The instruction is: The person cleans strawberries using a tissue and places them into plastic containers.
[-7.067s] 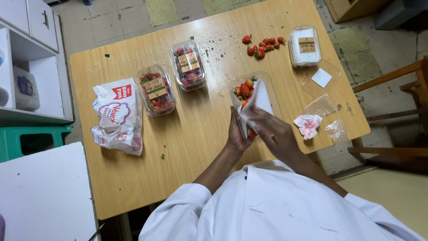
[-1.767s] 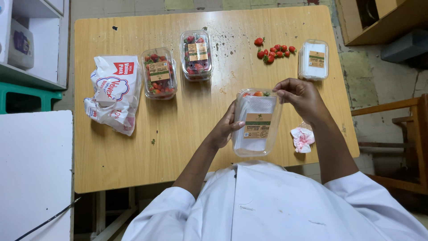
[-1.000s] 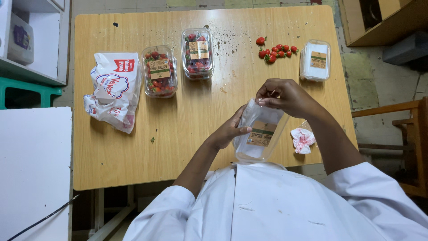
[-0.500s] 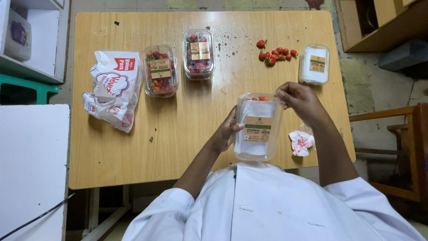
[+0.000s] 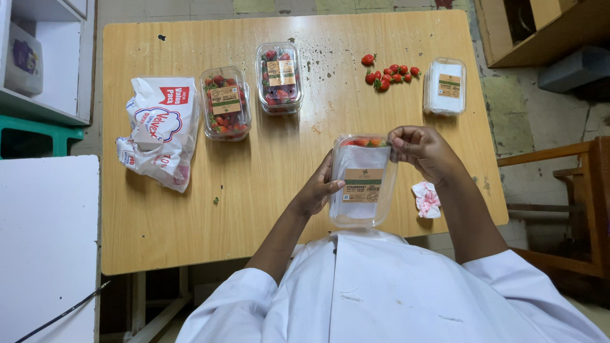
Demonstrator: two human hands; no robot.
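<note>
At the far left of the wooden table [image 5: 190, 216] lies a crumpled white plastic bag [image 5: 159, 130] with red print. Just to its right stand two closed clear punnets of strawberries, the nearer one [image 5: 225, 103] beside the bag and the farther one [image 5: 278, 77] a little higher up the table, the two just apart. Next comes the left hand [image 5: 318, 190], its forearm rising from the white coat sleeve and angled up to the right; its fingers wrap the left side wall of a clear plastic punnet [image 5: 363, 180], thumb lying across the front near the label. This punnet is held up off the table, in front of the person's chest, lid side facing the camera, with a few red strawberries showing at its far end. The right hand [image 5: 424, 150] grips the upper right corner of the same punnet, fingers curled over the rim and wrist bent inward. Beyond the hands, a small heap of loose strawberries [image 5: 389, 71] sits on the table, and right of it a closed white-looking punnet [image 5: 445, 87]. A crumpled stained tissue [image 5: 426, 198] lies beside the right forearm.
</note>
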